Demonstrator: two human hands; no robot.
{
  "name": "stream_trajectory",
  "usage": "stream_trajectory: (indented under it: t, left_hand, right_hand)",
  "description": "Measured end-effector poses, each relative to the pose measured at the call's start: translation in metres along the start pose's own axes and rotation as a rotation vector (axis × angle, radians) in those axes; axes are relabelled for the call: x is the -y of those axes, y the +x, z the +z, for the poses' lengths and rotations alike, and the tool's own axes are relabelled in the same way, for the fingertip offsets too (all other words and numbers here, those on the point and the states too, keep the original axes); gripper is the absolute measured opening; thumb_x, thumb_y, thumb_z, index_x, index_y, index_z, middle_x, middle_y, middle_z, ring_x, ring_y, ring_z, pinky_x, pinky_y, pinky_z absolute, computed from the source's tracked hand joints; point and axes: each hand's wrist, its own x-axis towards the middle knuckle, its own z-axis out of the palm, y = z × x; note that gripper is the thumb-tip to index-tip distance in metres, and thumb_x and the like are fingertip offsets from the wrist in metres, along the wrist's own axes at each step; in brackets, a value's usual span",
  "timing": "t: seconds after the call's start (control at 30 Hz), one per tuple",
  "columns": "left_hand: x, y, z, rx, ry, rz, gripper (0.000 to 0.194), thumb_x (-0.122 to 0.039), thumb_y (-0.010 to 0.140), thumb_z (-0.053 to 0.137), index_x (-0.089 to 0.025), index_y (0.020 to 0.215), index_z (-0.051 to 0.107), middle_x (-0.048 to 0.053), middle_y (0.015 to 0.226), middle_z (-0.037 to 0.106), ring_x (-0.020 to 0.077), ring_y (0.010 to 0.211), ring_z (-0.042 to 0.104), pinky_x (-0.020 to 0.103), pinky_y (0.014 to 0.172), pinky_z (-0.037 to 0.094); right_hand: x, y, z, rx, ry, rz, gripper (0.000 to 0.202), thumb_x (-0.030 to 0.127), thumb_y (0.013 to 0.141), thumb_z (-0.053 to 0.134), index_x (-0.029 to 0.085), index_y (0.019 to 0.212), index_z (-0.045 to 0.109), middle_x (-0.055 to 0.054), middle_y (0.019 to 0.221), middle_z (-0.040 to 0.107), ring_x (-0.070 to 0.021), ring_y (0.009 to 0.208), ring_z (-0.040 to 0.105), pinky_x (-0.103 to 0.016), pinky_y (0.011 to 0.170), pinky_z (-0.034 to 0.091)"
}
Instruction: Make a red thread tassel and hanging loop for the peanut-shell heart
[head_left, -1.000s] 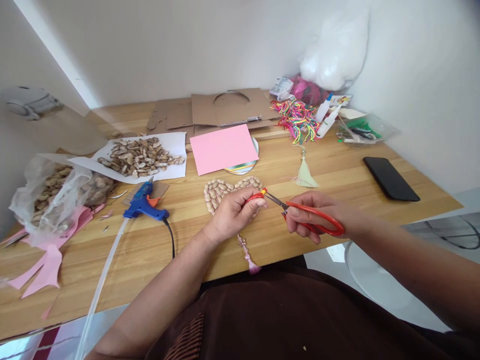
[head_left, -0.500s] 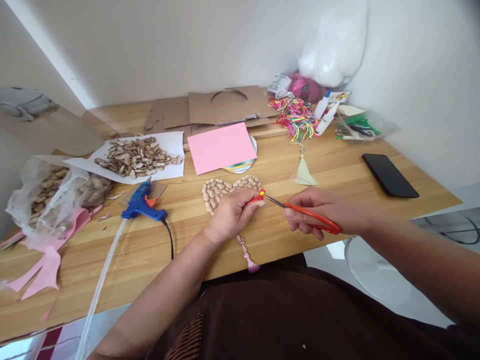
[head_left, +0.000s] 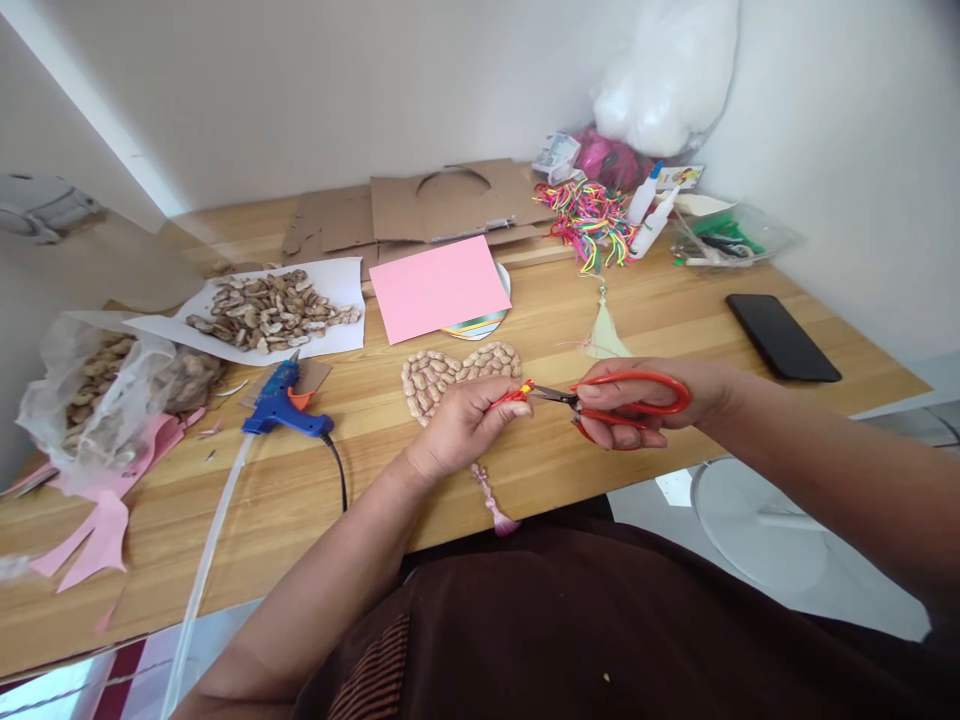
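Red-and-yellow cord bundle (head_left: pixel 526 389): one, slim, bright red strands with a yellow band near the exposed end; finish of that end too small to tell. Located above the wooden table (head_left: pixel 367 430), inward from its near edge, raised in the grip of the left hand (head_left: pixel 461 425). Long axis slants from between the fingers towards the right, its banded end facing the other hand; the left hand is the nearer, touching it.

Left hand: thumb and fingers pinched together on the cord.

Right hand (head_left: pixel 634 392): fingers curled through and around the handles of the scissors (head_left: pixel 574 401). Scissors: one pair, red loops parted, metal blades aimed leftward, roughly in line with the bundle, tips at its banded end; contact cannot be told.

Peanut heart (head_left: pixel 429 383): whole shells packed into a heart shape, lying just beyond the left hand, partly covered by it.

Pink tassel (head_left: pixel 490 497): knotted, reaching towards the near edge of the table, below the hands.

Pale green tassel (head_left: pixel 604 335): flared skirt, beyond the right hand.

Glue gun (head_left: pixel 283 405): blue, orange trigger, lying left of the heart
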Motion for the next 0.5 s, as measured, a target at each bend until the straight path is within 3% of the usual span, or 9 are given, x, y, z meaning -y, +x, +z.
stream_trajectory:
  t: [0.27,0.33,0.5]
  left_hand:
    - [0.002,0.002,0.001,0.012,0.145,-0.002,0.043,-0.048,0.105,0.048,-0.019,0.073,0.056,-0.001,0.066,0.054,0.0137,0.066,0.052,0.025,0.067,0.039]
    - [0.002,0.002,0.001,0.020,0.154,0.015,0.045,-0.048,0.105,0.048,-0.019,0.071,0.054,-0.002,0.065,0.053,0.0135,0.066,0.051,0.025,0.067,0.038]
    - [0.000,0.001,0.001,0.057,0.044,0.028,0.047,-0.055,0.103,0.050,-0.018,0.078,0.063,0.000,0.070,0.059,0.0138,0.068,0.054,0.025,0.068,0.040]
  right_hand:
    - [0.018,-0.007,0.013,-0.232,-0.295,0.103,0.055,0.068,0.078,0.078,0.015,0.071,0.065,0.002,0.058,0.055,-0.0071,0.045,0.048,-0.021,0.043,0.042]
    - [0.018,-0.007,0.011,-0.191,-0.299,0.103,0.058,0.072,0.079,0.074,0.015,0.070,0.065,0.001,0.056,0.055,-0.0076,0.043,0.049,-0.021,0.042,0.041]
    - [0.003,0.000,-0.005,0.054,-0.102,0.004,0.063,0.073,0.087,0.063,0.013,0.068,0.067,0.002,0.052,0.054,-0.0054,0.036,0.044,-0.019,0.035,0.029]
